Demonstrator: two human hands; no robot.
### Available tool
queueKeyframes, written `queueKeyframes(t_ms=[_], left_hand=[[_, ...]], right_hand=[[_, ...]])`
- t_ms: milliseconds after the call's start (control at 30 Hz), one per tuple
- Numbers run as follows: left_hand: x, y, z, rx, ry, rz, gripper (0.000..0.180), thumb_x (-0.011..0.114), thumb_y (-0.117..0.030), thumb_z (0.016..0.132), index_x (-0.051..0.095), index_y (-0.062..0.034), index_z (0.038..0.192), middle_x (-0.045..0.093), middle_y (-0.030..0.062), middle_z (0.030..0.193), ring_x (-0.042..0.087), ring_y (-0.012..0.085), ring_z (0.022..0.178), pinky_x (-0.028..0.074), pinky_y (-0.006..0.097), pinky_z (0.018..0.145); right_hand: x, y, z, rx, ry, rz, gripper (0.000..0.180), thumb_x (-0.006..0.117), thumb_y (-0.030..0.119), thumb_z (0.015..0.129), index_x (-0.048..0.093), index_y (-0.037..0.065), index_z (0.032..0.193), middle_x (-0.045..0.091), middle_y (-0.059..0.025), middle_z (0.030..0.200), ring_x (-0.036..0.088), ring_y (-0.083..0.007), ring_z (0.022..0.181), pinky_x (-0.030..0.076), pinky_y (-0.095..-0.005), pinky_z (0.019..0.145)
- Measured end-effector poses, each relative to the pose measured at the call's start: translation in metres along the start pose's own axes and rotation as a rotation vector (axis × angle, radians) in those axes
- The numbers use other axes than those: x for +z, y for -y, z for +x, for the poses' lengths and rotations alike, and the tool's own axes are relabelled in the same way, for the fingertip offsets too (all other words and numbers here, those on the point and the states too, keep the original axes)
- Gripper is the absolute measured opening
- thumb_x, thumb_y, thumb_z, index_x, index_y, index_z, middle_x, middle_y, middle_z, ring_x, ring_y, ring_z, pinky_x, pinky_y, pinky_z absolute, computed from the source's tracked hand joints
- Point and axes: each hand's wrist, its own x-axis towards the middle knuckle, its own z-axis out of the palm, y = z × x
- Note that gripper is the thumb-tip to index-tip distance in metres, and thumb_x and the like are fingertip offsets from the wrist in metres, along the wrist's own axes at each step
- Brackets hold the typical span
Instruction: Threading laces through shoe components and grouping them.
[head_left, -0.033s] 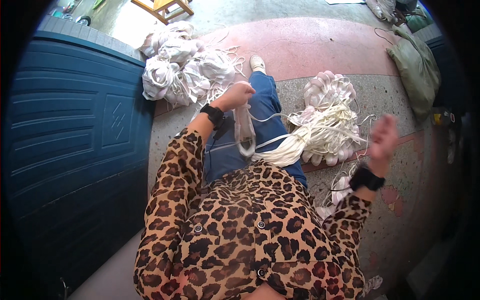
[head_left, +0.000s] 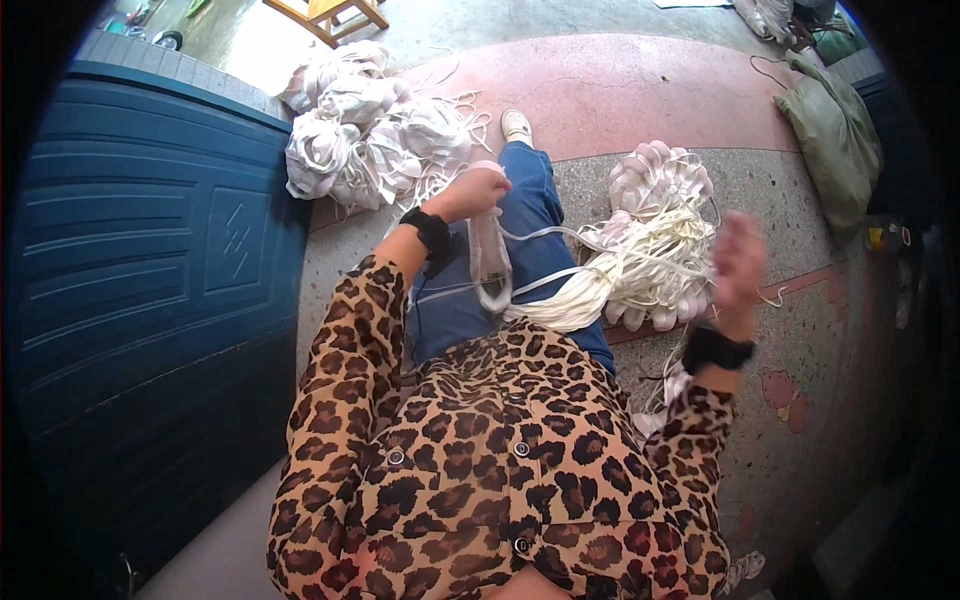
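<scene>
My left hand (head_left: 478,192) is closed above my jeans-clad legs, fingers pinched on a white strap. A pale, partly see-through loop (head_left: 488,262) hangs below that hand, over my thigh. From it a thin white strap runs right to a bundle of cream straps (head_left: 640,265) with rounded pinkish-white ends, which lies on the floor and partly over my right leg. My right hand (head_left: 740,258) is raised just right of the bundle, blurred by motion, so its fingers cannot be made out. A loose strap end (head_left: 773,299) shows beside it.
A heap of white strap bundles (head_left: 360,130) lies at the far left, next to a blue panelled door (head_left: 150,220). A wooden stool (head_left: 330,15) stands beyond. An olive sack (head_left: 830,140) leans at the right. More white straps (head_left: 668,395) lie near my right forearm.
My right hand has moved a little left and up, closer to the strap bundle. My left hand stays in place with the strap.
</scene>
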Motion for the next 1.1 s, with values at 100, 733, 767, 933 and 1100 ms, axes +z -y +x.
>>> queueKeyframes(t_ms=[100, 733, 767, 933, 1100], left_hand=[[0.012, -0.002, 0.001, -0.007, 0.107, 0.348, 0.021, 0.060, -0.010, 0.086, 0.074, -0.0040, 0.100, 0.072, 0.0208, 0.100, 0.068, 0.0352, 0.102, 0.053, 0.041, 0.090], [0.022, -0.001, 0.018, -0.025, 0.209, 0.622, 0.024, 0.063, -0.018, 0.083, 0.073, 0.0033, 0.083, 0.071, 0.0239, 0.088, 0.070, 0.0407, 0.083, 0.055, 0.045, 0.076], [0.030, -0.012, 0.011, -0.088, 0.137, 0.642, 0.022, 0.064, -0.018, 0.083, 0.073, 0.0023, 0.083, 0.071, 0.0231, 0.088, 0.070, 0.0407, 0.083, 0.055, 0.045, 0.077], [0.029, -0.001, -0.012, -0.104, -0.020, 0.589, 0.022, 0.069, -0.021, 0.083, 0.075, -0.0007, 0.086, 0.071, 0.0223, 0.089, 0.070, 0.0411, 0.085, 0.055, 0.046, 0.077], [-0.028, 0.015, -0.025, -0.212, -0.447, -0.385, 0.037, 0.067, -0.033, 0.092, 0.072, 0.0018, 0.080, 0.067, 0.0087, 0.066, 0.059, 0.0195, 0.060, 0.049, 0.036, 0.060]], right_hand=[[0.108, -0.083, -0.008, -0.049, 0.402, -0.539, 0.026, 0.055, 0.020, 0.097, 0.068, 0.001, 0.107, 0.057, -0.0086, 0.084, 0.054, -0.0201, 0.077, 0.042, -0.0318, 0.069], [0.224, -0.209, -0.041, -0.410, 0.865, -1.318, 0.030, 0.061, 0.030, 0.088, 0.071, 0.006, 0.074, 0.071, -0.0180, 0.076, 0.071, -0.0373, 0.073, 0.056, -0.0495, 0.068], [0.222, -0.209, -0.046, -0.448, 0.898, -1.331, 0.029, 0.061, 0.029, 0.087, 0.072, 0.007, 0.073, 0.070, -0.0170, 0.074, 0.071, -0.0365, 0.071, 0.056, -0.0494, 0.065], [0.214, -0.186, -0.069, -0.496, 0.884, -1.249, 0.027, 0.063, 0.029, 0.088, 0.069, 0.006, 0.075, 0.069, -0.0159, 0.069, 0.070, -0.0357, 0.066, 0.055, -0.0460, 0.059], [0.202, -0.154, -0.059, -0.254, 0.755, -1.285, 0.047, 0.067, 0.044, 0.090, 0.055, 0.002, 0.106, 0.070, -0.0189, 0.078, 0.070, -0.0396, 0.075, 0.055, -0.0482, 0.065]])
